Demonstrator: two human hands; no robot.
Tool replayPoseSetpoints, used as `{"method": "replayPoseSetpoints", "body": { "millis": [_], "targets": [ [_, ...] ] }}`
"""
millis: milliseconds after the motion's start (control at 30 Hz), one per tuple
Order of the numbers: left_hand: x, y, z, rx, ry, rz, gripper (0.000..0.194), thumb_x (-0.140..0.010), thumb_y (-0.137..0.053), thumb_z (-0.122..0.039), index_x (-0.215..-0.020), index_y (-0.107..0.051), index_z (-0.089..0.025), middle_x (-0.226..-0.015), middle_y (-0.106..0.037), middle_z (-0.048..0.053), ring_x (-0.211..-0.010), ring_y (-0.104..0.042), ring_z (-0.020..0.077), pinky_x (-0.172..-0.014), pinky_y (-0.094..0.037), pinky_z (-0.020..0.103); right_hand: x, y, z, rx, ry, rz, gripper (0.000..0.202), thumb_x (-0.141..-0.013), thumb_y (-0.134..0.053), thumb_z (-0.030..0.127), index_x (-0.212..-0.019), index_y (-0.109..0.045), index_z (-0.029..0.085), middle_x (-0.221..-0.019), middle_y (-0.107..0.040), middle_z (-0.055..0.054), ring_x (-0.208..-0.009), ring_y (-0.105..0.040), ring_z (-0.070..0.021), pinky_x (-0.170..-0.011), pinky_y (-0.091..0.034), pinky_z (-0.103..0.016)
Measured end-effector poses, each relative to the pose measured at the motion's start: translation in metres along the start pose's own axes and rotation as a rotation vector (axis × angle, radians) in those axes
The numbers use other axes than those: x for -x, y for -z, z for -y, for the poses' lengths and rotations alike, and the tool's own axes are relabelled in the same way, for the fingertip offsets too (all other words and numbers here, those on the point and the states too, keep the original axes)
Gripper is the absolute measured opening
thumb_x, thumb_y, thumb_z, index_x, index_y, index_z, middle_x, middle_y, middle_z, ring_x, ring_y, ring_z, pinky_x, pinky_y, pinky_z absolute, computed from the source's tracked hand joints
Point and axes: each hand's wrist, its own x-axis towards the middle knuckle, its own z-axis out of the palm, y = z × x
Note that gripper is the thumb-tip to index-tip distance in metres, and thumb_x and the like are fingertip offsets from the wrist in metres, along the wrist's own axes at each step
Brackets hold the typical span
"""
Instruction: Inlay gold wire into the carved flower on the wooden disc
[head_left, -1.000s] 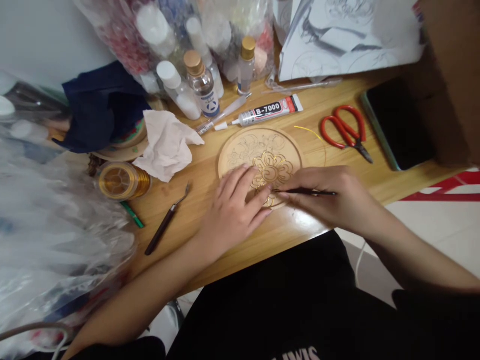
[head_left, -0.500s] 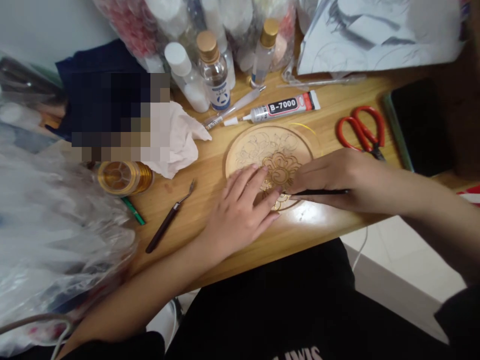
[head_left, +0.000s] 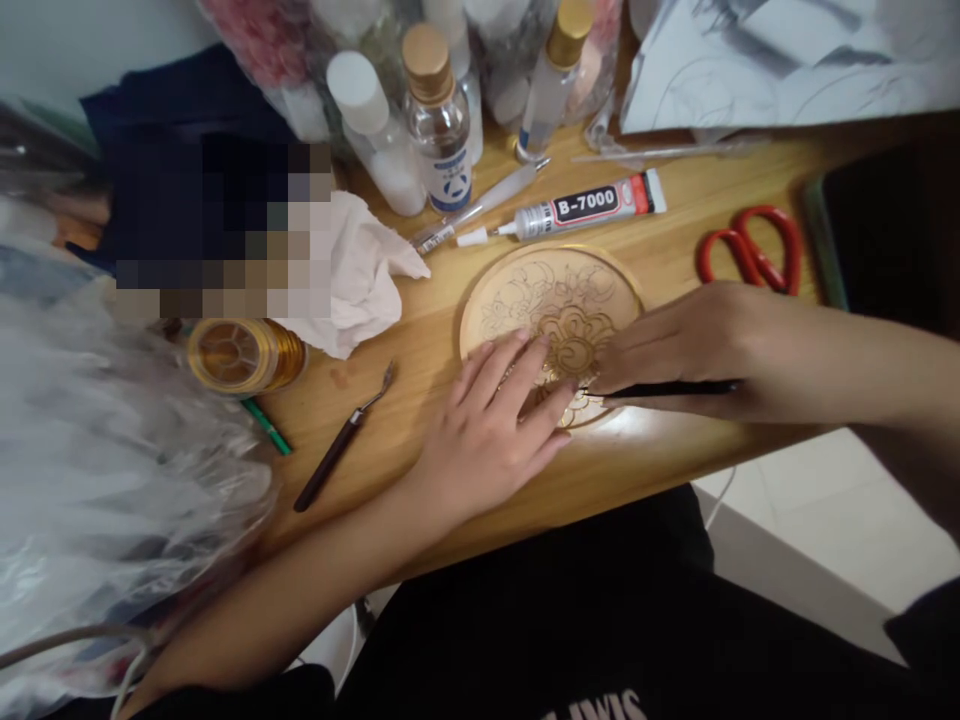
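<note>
The right hand (head_left: 701,345) pinches a dark tool (head_left: 675,388) crosswise, tip leftward, over the plate (head_left: 480,318) where the left hand (head_left: 491,430) rests, fingers outstretched.

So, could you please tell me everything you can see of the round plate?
The round plate looks like pale wood, with a low rim. It lies flat on the table. Fine dark floral lines cover its far part; gold outlines form a flower nearer the person. The left hand rests on its near left part. The right hand, holding a slim dark tool, hides its near right part.
</note>
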Motion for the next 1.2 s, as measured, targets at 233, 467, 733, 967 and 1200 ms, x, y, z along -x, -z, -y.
{"method": "replayPoseSetpoints", "body": {
  "millis": [233,467,733,967,1200],
  "targets": [
    [0.001,0.0,-0.001,-0.007,-0.007,-0.015,0.034,-0.09,-0.059,-0.035,-0.119,-0.062,-0.017,-0.133,-0.054,0.02,-0.129,-0.048,0.0353,-0.102,-0.044,0.053,0.034,0.031,0.017,-0.003,-0.032,-0.074,0.012,-0.082,-0.069,0.031,-0.089,-0.071,0.021,-0.077,-0.072,-0.003,-0.064,-0.065,-0.0146,-0.055,-0.054,-0.027],
    [0.002,-0.003,-0.002,0.018,-0.014,-0.036,0.035,-0.09,-0.06,-0.031,-0.121,-0.059,-0.016,-0.135,-0.052,0.019,-0.13,-0.045,0.0345,-0.102,-0.044,0.055,0.056,0.004,0.028,-0.019,-0.042,-0.235,0.007,-0.082,-0.068,0.018,-0.088,-0.067,0.021,-0.075,-0.069,-0.001,-0.061,-0.062,-0.0112,-0.054,-0.052,-0.024],
    [0.002,-0.003,-0.002,0.003,-0.023,-0.046,0.034,-0.091,-0.058,-0.032,-0.12,-0.062,-0.016,-0.133,-0.053,0.02,-0.129,-0.047,0.0353,-0.101,-0.045,0.054,0.055,-0.008,0.027,0.042,0.02,-0.3,0.007,-0.083,-0.065,0.016,-0.089,-0.067,0.018,-0.078,-0.07,-0.004,-0.065,-0.065,-0.014,-0.057,-0.054,-0.026],
    [0.002,-0.003,-0.002,-0.01,-0.019,-0.055,0.034,-0.09,-0.059,-0.033,-0.12,-0.062,-0.017,-0.133,-0.053,0.02,-0.128,-0.048,0.0348,-0.1,-0.046,0.053,0.055,-0.009,0.025,0.045,0.043,-0.275,0.009,-0.083,-0.065,0.014,-0.092,-0.067,0.016,-0.079,-0.071,-0.005,-0.064,-0.064,-0.0128,-0.056,-0.053,-0.026],
    [0.002,-0.004,-0.002,-0.012,-0.014,-0.055,0.035,-0.09,-0.06,-0.034,-0.12,-0.061,-0.017,-0.133,-0.054,0.02,-0.128,-0.048,0.0349,-0.101,-0.045,0.053,0.056,-0.006,0.026,0.024,0.001,-0.289,0.014,-0.083,-0.066,0.016,-0.094,-0.068,0.023,-0.079,-0.071,-0.003,-0.064,-0.065,-0.0148,-0.055,-0.055,-0.028]
  ]
}}
